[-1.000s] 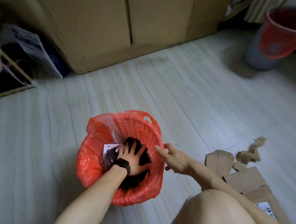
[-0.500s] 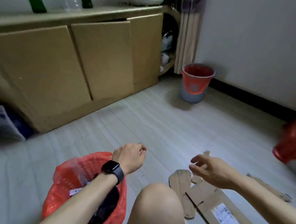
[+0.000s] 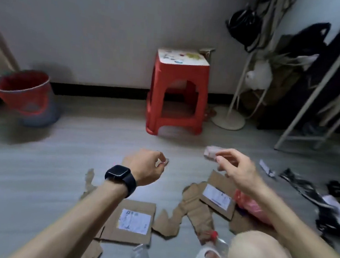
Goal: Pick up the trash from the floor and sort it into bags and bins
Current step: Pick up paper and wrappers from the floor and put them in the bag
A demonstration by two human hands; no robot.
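While the left hand (image 3: 147,167) is loosely curled and empty and the right hand (image 3: 236,169) is half-open above the cardboard scraps (image 3: 190,210) at lower centre, thin pieces could be fumbled against the floor.

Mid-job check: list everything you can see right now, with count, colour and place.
stool: one, red with a stained white top, by the far wall.
bin: one, grey with a red liner, far left.
cardboard pieces: several, brown, two with white labels, on the floor in front.
plastic bottle: one, clear with a red cap, near the knee.
red bag: one, under the right forearm.
black wrappers: several, floor at right.
fan stand: one, white, right of the stool.
left hand: raised, fingers curled, black watch on the wrist.
right hand: raised, empty.
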